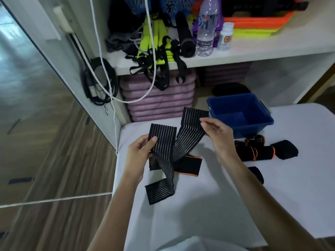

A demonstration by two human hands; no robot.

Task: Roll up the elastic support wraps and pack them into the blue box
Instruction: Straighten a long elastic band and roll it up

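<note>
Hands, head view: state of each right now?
Left hand: holding one end of the striped elastic wrap, thumb pinching it.
Right hand: pinching the same wrap near its other end.

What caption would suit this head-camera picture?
Both hands, left hand and right hand, hold a black striped elastic wrap over the white table, the blue plastic box empty beyond.

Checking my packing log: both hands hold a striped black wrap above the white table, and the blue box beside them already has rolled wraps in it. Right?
Not quite. The head view shows the blue box empty. The rest stands: left hand and right hand hold the striped black wrap above the white table.
</note>
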